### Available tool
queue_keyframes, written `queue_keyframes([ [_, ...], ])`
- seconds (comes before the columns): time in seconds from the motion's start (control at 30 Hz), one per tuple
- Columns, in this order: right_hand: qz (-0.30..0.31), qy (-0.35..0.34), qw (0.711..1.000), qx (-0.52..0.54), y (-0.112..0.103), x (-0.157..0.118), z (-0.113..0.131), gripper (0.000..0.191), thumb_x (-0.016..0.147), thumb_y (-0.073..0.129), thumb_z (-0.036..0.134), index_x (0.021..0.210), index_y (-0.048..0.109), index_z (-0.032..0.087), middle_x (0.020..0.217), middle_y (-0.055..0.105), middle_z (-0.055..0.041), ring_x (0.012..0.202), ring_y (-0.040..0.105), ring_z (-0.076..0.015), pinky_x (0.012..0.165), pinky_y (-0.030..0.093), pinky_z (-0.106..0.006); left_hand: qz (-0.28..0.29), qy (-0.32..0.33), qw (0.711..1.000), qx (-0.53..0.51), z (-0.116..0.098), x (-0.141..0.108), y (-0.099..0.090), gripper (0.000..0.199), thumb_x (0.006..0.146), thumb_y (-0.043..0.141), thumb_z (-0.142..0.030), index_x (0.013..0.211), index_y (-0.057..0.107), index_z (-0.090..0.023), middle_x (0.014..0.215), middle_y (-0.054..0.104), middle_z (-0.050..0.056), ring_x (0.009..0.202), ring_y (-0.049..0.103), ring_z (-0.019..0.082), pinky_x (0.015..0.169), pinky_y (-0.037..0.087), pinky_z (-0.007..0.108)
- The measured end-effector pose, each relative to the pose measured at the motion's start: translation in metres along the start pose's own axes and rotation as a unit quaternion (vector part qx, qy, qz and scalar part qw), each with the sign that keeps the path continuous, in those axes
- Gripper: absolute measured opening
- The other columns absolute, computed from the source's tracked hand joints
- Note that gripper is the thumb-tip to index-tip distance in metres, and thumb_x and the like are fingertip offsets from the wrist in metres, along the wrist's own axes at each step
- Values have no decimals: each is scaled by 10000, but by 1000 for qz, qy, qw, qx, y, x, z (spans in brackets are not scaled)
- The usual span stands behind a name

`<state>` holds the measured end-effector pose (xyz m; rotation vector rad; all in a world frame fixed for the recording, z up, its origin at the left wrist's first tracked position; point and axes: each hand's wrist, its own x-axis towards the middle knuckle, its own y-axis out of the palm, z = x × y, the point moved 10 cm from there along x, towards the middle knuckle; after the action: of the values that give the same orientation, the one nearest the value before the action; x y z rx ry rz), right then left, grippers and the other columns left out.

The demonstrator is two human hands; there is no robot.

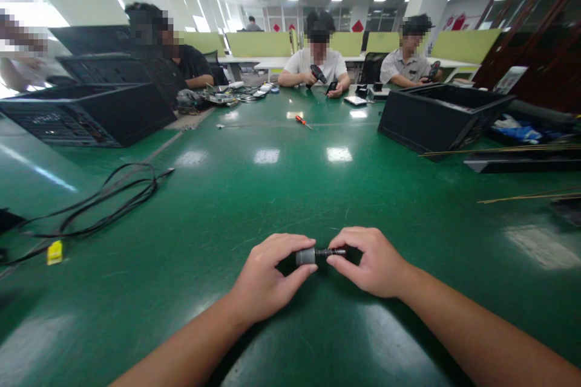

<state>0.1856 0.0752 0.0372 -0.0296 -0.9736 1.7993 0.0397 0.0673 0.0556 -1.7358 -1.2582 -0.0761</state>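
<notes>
Just above the green table [254,193], my left hand [267,278] pinches a short grey cylinder [305,256] between thumb and fingertips. A thin dark shaft [330,251] with ribs or coils along it sticks out of the cylinder's right end, lying level. My right hand [370,260] has thumb and forefinger closed about the outer part of this shaft, with the tip showing between them. The exact kind of part cannot be made out.
Black computer cases stand at the left [131,112] and right [436,118]. Black cables [113,205] with a yellow tag [55,252] lie at left. An orange screwdriver [299,120] lies farther off. Across the table, a person [313,63] holds a power drill [318,74]; other people sit nearby.
</notes>
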Motion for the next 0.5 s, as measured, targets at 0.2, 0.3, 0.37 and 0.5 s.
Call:
queue_keyframes([
  [0.2, -3, -1, 1000, 4, -1, 0, 0, 45, 878, 665, 229, 874, 686, 190, 775, 700, -23, 712, 645, -171, 689, 462, -293, 3, -6, 1000, 1, 2, -1, 1, 282, 828, 748, -211, 1108, 713, -216, 1029, 780, 67, 935, 739, 215, 855, 600, 349],
  [0.3, -4, -4, 1000, 0, -1, -1, 0, 43, 880, 667, 233, 874, 686, 195, 775, 705, -23, 708, 648, -172, 685, 466, -295, 5, -9, 1000, 0, 1, -1, 0, 276, 829, 745, -219, 1103, 716, -215, 1027, 780, 75, 933, 741, 223, 858, 603, 358],
  [0.37, -5, -6, 1000, -3, -1, -1, 0, 42, 880, 668, 235, 873, 685, 198, 772, 706, -22, 704, 649, -172, 681, 467, -295, 5, -10, 1000, 0, 1, 0, 0, 274, 829, 745, -221, 1101, 716, -214, 1024, 781, 76, 930, 742, 225, 856, 605, 360],
  [0.5, -9, -8, 1000, -1, -2, 0, 1, 36, 881, 667, 230, 875, 684, 199, 774, 707, -22, 704, 653, -171, 681, 472, -294, 1, -8, 1000, 4, 0, 1, -2, 270, 827, 746, -223, 1096, 716, -214, 1018, 781, 76, 922, 745, 225, 855, 608, 361],
])
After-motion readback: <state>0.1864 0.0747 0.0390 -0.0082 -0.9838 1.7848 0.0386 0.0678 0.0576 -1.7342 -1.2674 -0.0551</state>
